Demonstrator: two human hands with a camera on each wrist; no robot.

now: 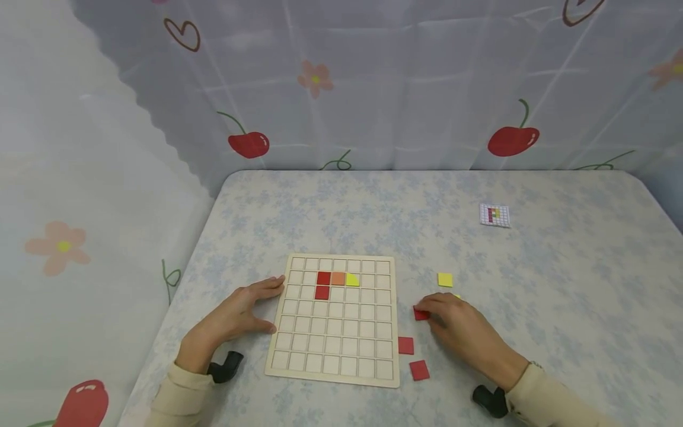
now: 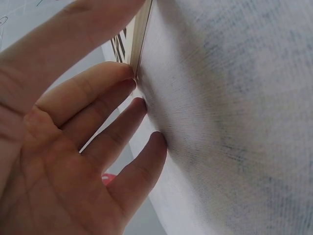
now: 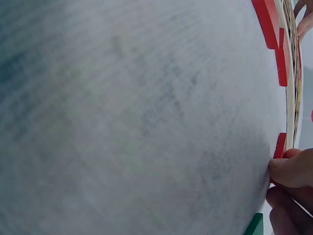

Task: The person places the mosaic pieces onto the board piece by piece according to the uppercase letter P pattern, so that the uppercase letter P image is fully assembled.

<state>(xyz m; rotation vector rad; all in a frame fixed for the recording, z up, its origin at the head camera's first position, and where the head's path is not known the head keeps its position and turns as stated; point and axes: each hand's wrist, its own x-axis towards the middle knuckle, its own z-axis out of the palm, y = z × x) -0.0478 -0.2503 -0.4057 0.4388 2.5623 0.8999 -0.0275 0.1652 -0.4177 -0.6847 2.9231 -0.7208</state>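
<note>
A pale wooden grid board (image 1: 333,344) lies flat on the table. Two red tiles (image 1: 322,292), an orange tile (image 1: 338,279) and a yellow piece with a rounded corner (image 1: 352,280) sit in its upper cells. My left hand (image 1: 237,314) touches the board's left edge, fingers extended and thumb lower down. To the right of the board, my right hand (image 1: 469,332) pinches a red square tile (image 1: 420,314) between thumb and fingers, close over the table. Two loose red tiles (image 1: 406,346) (image 1: 419,370) lie nearer me by the board's right side.
A yellow square tile (image 1: 445,280) lies beyond my right hand, which partly hides another yellow piece (image 1: 457,296). A green piece (image 3: 254,226) shows beside the right fingers in the right wrist view. Farther back lies a small pattern card (image 1: 494,215). A printed curtain (image 1: 395,89) hangs behind the table.
</note>
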